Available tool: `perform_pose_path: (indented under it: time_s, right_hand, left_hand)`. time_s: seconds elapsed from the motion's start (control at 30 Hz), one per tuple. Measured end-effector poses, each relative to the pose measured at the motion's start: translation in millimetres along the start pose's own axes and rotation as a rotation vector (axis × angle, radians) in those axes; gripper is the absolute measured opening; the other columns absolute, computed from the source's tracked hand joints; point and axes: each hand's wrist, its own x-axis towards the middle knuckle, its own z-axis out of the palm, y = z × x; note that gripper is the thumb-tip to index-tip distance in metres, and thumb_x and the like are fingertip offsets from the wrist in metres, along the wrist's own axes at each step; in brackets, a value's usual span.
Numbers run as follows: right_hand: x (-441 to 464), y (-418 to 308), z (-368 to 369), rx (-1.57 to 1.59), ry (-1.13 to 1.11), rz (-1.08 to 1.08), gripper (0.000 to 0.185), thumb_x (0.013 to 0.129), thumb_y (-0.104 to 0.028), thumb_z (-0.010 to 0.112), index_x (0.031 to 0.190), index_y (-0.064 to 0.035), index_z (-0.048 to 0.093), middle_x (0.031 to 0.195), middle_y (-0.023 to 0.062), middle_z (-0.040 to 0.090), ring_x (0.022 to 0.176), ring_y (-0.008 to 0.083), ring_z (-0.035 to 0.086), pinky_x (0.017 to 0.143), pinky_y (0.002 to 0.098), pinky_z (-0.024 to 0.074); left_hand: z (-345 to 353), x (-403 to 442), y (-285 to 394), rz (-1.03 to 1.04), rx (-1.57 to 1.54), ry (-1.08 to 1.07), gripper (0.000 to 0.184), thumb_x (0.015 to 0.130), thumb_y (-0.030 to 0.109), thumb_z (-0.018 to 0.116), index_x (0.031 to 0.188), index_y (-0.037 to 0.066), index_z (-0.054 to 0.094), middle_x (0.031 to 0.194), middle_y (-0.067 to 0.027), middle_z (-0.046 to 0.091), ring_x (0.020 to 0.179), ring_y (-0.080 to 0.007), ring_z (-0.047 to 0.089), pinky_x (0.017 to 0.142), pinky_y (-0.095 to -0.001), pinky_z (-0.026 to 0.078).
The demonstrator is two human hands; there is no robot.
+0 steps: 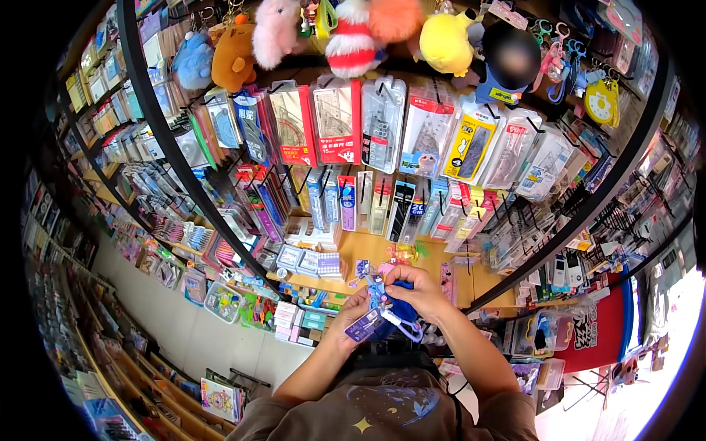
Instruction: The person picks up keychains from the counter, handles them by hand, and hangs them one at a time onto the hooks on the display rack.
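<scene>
In front of my body, both hands are on a blue keychain (378, 295) with a small figure charm. My left hand (353, 312) is closed on it from the left, and a purple printed card (363, 325) hangs just under the fingers. My right hand (418, 289) pinches the dark blue part (399, 292) of the same keychain from the right. A pale blue and white strap loop (401, 325) dangles below. Where the fingertips meet, small details are hidden.
Ahead, rack hooks carry packaged ruler sets (336, 121). Plush keychains, among them a yellow one (447, 42), hang above. Small boxes (298, 260) sit on the wooden shelf (364, 245). Black rack posts (187, 158) slant on both sides. A clear bin (223, 302) stands lower left.
</scene>
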Motion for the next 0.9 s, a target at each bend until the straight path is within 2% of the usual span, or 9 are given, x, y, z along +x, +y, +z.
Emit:
perform_pose_path:
  time_s: [0.03, 0.13, 0.17, 0.27, 0.4, 0.5, 0.57, 0.67, 0.9]
  right_hand:
    - [-1, -1, -1, -0.052, -0.009, -0.010, 0.010, 0.078, -0.001, 0.060, 0.084, -0.0044, 0.053, 0.083, 0.0000, 0.055, 0.081, 0.0088, 0.051, 0.074, 0.0236, 0.0412]
    - [-4, -1, 0, -0.207, -0.024, -0.112, 0.011, 0.078, -0.002, 0.061, 0.084, -0.0038, 0.053, 0.082, 0.0001, 0.054, 0.080, 0.0085, 0.051, 0.074, 0.0233, 0.0411]
    - [-5, -1, 0, -0.257, -0.027, -0.159, 0.011, 0.078, -0.002, 0.062, 0.085, -0.0036, 0.053, 0.082, 0.0002, 0.054, 0.080, 0.0083, 0.051, 0.074, 0.0232, 0.0410]
    - [-5, 5, 0, -0.276, 0.030, -0.242, 0.013, 0.077, -0.002, 0.062, 0.087, -0.0039, 0.054, 0.082, -0.0001, 0.055, 0.080, 0.0084, 0.051, 0.074, 0.0235, 0.0411]
    - [-10, 7, -2, -0.300, 0.124, -0.231, 0.013, 0.078, -0.002, 0.062, 0.088, -0.0045, 0.055, 0.083, -0.0011, 0.055, 0.079, 0.0071, 0.050, 0.074, 0.0229, 0.0408]
    - [-14, 13, -8, -0.258, 0.147, -0.202, 0.012, 0.077, -0.001, 0.062, 0.087, -0.0037, 0.056, 0.083, -0.0006, 0.055, 0.079, 0.0079, 0.051, 0.073, 0.0230, 0.0409]
    - [-17, 13, -10, -0.214, 0.152, -0.179, 0.011, 0.076, -0.001, 0.062, 0.085, -0.0018, 0.055, 0.082, 0.0018, 0.056, 0.078, 0.0106, 0.053, 0.073, 0.0239, 0.0414]
    - [-23, 3, -8, -0.182, 0.101, -0.183, 0.012, 0.078, -0.002, 0.062, 0.087, -0.0048, 0.056, 0.083, -0.0025, 0.055, 0.079, 0.0063, 0.049, 0.074, 0.0226, 0.0402]
    - [-23, -3, 6, -0.335, 0.130, -0.339, 0.013, 0.074, 0.000, 0.060, 0.086, -0.0019, 0.054, 0.081, 0.0042, 0.055, 0.078, 0.0132, 0.052, 0.073, 0.0265, 0.0420]
  left_hand:
    - [5, 0, -3, 0.003, -0.096, 0.094, 0.022, 0.083, 0.012, 0.053, 0.103, 0.002, 0.054, 0.079, -0.0085, 0.062, 0.065, -0.0218, 0.063, 0.050, -0.0297, 0.053]
    - [-10, 4, -1, -0.149, -0.458, 0.040, 0.027, 0.078, 0.004, 0.057, 0.104, 0.001, 0.053, 0.082, -0.0102, 0.062, 0.062, -0.0184, 0.061, 0.050, -0.0252, 0.052]
    - [-12, 2, 2, -0.229, -0.583, -0.150, 0.036, 0.071, 0.001, 0.062, 0.105, 0.001, 0.053, 0.086, -0.0135, 0.060, 0.060, -0.0152, 0.058, 0.050, -0.0219, 0.051]
    - [-15, 3, 2, -0.274, -0.589, -0.284, 0.047, 0.069, 0.003, 0.069, 0.112, 0.002, 0.050, 0.091, -0.0113, 0.059, 0.067, -0.0139, 0.058, 0.053, -0.0192, 0.049]
    - [-7, -3, 5, -0.240, -0.517, -0.246, 0.052, 0.067, 0.004, 0.072, 0.114, 0.003, 0.049, 0.098, -0.0132, 0.058, 0.068, -0.0174, 0.058, 0.057, -0.0205, 0.051]
    - [-9, -4, 2, -0.187, -0.445, -0.185, 0.050, 0.070, 0.005, 0.068, 0.115, 0.005, 0.046, 0.102, -0.0149, 0.056, 0.060, -0.0158, 0.055, 0.052, -0.0255, 0.049]
    - [-13, -3, 0, -0.186, -0.408, -0.179, 0.044, 0.073, 0.008, 0.066, 0.113, 0.005, 0.048, 0.099, -0.0143, 0.057, 0.060, -0.0164, 0.055, 0.052, -0.0261, 0.049]
    - [-7, -7, 1, -0.183, -0.314, -0.110, 0.034, 0.079, 0.015, 0.061, 0.109, 0.006, 0.050, 0.093, -0.0121, 0.058, 0.060, -0.0169, 0.056, 0.052, -0.0265, 0.049]
    - [7, -15, -7, -0.042, 0.086, 0.033, 0.028, 0.082, 0.024, 0.057, 0.106, 0.010, 0.054, 0.080, -0.0044, 0.060, 0.058, -0.0178, 0.059, 0.050, -0.0271, 0.049]
